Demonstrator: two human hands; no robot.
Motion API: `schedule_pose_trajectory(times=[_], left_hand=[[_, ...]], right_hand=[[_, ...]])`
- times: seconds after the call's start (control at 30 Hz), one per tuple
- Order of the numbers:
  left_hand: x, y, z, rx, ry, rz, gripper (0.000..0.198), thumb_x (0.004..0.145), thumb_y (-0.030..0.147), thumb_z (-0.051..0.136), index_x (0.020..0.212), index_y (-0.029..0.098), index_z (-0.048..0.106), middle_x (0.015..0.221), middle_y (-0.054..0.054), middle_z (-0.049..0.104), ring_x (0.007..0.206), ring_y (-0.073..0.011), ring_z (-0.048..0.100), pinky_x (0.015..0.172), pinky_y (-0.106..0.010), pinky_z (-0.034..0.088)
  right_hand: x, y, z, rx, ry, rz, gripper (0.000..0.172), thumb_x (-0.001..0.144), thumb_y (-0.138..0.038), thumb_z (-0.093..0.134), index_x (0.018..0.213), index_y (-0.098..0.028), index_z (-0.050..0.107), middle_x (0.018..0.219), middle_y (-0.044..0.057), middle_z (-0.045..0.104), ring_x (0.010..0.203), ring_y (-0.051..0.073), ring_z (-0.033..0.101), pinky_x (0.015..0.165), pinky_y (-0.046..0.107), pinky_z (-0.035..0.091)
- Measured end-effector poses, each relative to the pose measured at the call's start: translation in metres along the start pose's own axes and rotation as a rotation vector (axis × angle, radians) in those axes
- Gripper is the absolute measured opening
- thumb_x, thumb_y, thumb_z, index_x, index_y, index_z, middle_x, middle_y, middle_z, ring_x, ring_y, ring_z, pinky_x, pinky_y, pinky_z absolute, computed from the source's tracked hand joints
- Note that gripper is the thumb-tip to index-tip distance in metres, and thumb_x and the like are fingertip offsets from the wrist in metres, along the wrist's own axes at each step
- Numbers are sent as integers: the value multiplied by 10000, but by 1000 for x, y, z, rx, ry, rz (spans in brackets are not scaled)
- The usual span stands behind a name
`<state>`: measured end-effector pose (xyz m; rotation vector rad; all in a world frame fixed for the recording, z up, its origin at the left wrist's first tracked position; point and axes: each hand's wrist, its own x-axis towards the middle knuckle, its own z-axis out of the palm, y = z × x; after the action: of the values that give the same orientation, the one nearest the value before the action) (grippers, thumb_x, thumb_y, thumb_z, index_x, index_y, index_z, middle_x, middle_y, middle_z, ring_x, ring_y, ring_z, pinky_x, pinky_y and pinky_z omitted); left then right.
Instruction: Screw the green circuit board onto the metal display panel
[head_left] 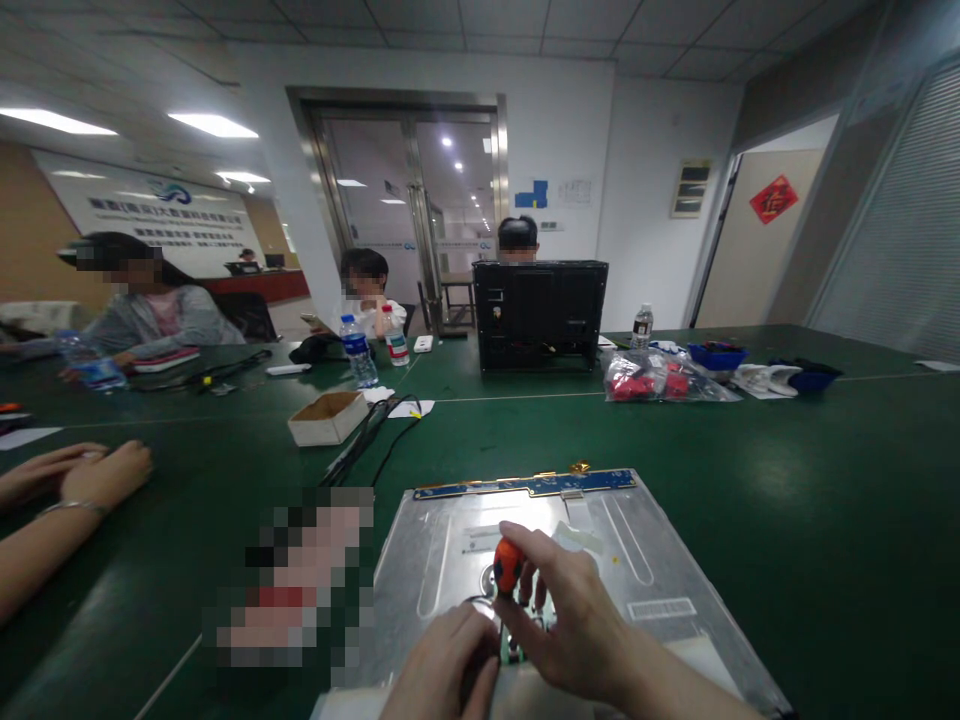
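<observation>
Screwdriver (508,567) pinched in your right hand (574,612); can't tell what left hand (448,655) grips. Tilting it could scratch green board (514,650).

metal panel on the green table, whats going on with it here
A person's right grip holds an orange-handled screwdriver roughly upright over a small green circuit board on the metal panel. The left grip is curled close beside the screwdriver; whether it touches it is hard to tell. The panel lies flat on the green table, a blue circuit strip along its far edge.
</observation>
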<state>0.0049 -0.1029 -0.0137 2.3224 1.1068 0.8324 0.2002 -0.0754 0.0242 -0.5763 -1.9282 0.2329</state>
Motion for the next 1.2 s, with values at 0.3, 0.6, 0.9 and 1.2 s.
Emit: schedule_pose_trajectory(times=[0.3,0.6,0.9,1.2], left_hand=[[-2,-1,0,-3,-27,-23,115,948,152,504,936,214,601,955,-84,694,883,-238,681,795,-288,546],[-2,-5,4,1,23,14,185,938,119,499,1036,223,615,1026,-81,711,921,-229,687,836,-285,552],[-2,-7,1,15,-35,14,123,960,147,489,989,219,584,998,-78,690,920,-237,676,823,-300,545],[-3,-11,6,9,35,36,171,941,144,506,1044,218,620,1006,-83,700,920,-233,683,836,-299,558]], right_hand=[[0,-6,-3,-81,17,7,650,893,-145,488,1507,-216,286,898,44,695,585,171,607,563,301,541],[1,0,-1,-20,-20,-2,589,945,-174,556,1490,-306,378,982,41,658,650,155,590,539,254,506],[3,-6,-5,5,-32,-31,675,912,-129,505,1546,-220,290,947,54,693,625,168,596,590,295,537],[1,1,0,-19,-2,-13,588,967,-241,548,1511,-257,325,917,32,703,594,159,596,550,281,519]])
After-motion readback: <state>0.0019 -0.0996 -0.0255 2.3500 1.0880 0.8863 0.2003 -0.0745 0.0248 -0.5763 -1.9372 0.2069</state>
